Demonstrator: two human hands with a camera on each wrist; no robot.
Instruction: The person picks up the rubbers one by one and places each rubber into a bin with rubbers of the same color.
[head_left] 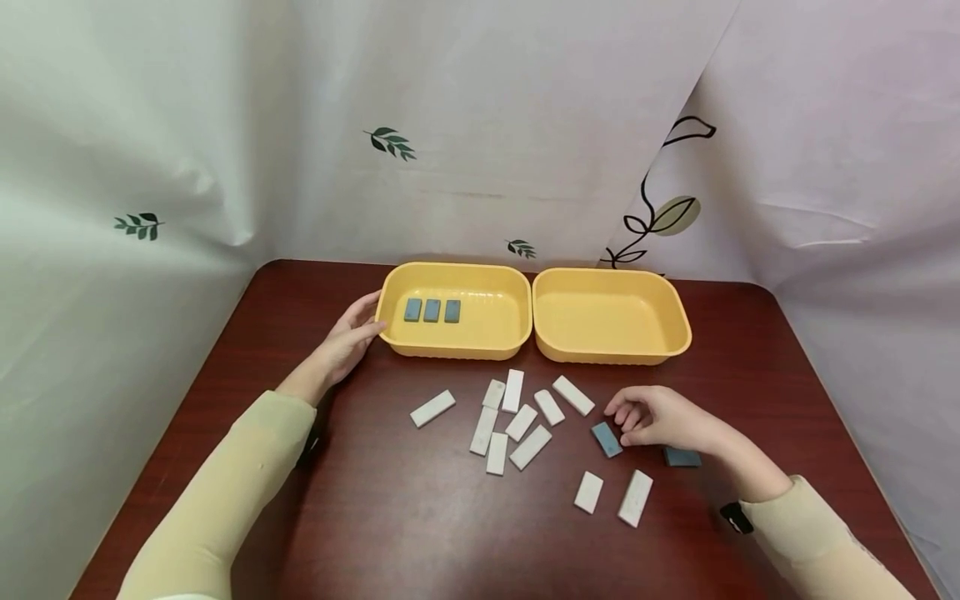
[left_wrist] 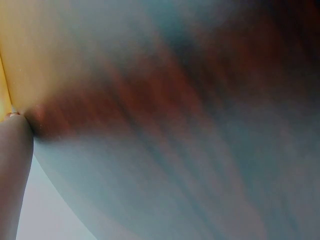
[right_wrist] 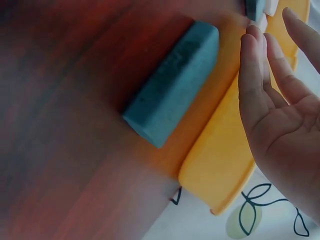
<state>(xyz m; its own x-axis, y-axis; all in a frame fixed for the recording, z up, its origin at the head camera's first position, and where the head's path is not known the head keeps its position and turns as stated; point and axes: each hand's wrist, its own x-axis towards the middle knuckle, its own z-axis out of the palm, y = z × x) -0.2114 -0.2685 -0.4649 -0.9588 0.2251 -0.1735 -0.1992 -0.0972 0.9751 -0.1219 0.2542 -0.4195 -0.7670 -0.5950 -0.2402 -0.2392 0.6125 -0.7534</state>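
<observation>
My left hand [head_left: 347, 337] rests against the left end of the left yellow tray [head_left: 517, 342], thumb at its front corner. A straight finger [left_wrist: 12, 165] meets the tray's edge in the left wrist view. Three small blue-grey blocks [head_left: 432, 311] lie in a row inside. My right hand [head_left: 660, 418] hovers just beside and over a blue block [head_left: 606, 439] on the table, thumb and fingers apart around its near side. No contact is plain. Another blue block [head_left: 682, 457] sits partly behind that wrist; the right wrist view shows a dark teal block [right_wrist: 172, 82] close up.
A second yellow tray [head_left: 611, 321] stands right beside the first. Several white blocks lie scattered in front of the trays, among them a long one [head_left: 432, 409] at left and another [head_left: 635, 498] near the front. The dark red table [head_left: 390, 533] backs onto patterned curtains [head_left: 480, 167].
</observation>
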